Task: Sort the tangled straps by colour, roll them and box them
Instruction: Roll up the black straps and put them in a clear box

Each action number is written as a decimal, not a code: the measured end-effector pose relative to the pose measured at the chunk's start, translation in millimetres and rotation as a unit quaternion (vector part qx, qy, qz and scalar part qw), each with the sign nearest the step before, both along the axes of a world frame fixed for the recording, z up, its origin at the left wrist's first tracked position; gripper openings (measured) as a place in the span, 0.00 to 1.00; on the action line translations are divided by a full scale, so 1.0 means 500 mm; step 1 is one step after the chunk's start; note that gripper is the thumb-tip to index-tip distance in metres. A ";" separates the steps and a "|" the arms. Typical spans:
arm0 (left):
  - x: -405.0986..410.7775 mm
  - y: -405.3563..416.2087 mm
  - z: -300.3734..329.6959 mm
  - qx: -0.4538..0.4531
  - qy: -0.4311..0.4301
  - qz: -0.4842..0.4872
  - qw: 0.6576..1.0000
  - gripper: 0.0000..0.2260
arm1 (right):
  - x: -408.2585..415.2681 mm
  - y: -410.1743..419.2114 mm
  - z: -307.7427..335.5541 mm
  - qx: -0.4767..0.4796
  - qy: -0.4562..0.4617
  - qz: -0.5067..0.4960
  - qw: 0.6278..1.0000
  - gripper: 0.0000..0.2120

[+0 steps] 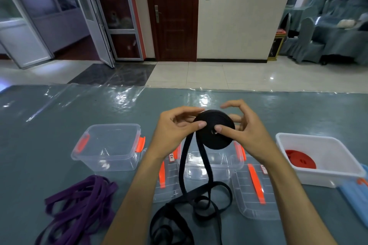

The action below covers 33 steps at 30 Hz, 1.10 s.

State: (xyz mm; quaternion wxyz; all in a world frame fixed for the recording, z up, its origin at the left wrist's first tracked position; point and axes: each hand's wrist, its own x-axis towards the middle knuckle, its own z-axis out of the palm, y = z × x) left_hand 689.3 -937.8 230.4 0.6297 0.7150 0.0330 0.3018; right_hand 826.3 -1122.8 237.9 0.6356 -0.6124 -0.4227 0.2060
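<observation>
A black strap roll [216, 131] is held up above the table between both hands. My left hand [175, 127] pinches its left edge with thumb and fingers. My right hand [245, 125] grips its right side, thumb pressed on the roll's face. The black strap's loose tail [199, 201] hangs down into a tangle on the table. A purple strap pile [79, 203] lies at the lower left. A red strap roll [300, 158] sits inside the white box [338, 175] at the right.
A clear box with orange latches [107, 147] stands at the left. Another clear box [211, 163] stands under the roll. Two clear lids with orange handles [256, 191] lie near me. A blue lid [354, 195] lies at the right edge.
</observation>
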 end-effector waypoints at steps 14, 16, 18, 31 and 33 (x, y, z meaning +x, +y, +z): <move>0.012 0.008 -0.023 0.001 0.009 -0.007 1.000 0.13 | 0.017 0.009 -0.014 -0.016 -0.048 0.036 0.998 0.22; 0.013 0.008 -0.029 -0.018 0.012 -0.016 1.000 0.12 | 0.017 0.009 -0.015 0.000 -0.049 0.021 0.999 0.20; 0.015 0.007 -0.033 -0.030 0.022 -0.043 0.998 0.14 | 0.014 0.012 -0.016 0.014 -0.022 -0.009 1.000 0.18; 0.022 0.031 -0.053 -0.035 0.085 -0.017 0.996 0.11 | 0.023 0.036 -0.059 0.057 -0.018 -0.101 0.993 0.19; 0.021 0.043 -0.052 -0.018 0.089 -0.013 0.996 0.10 | 0.025 0.045 -0.070 0.045 0.015 -0.113 0.992 0.21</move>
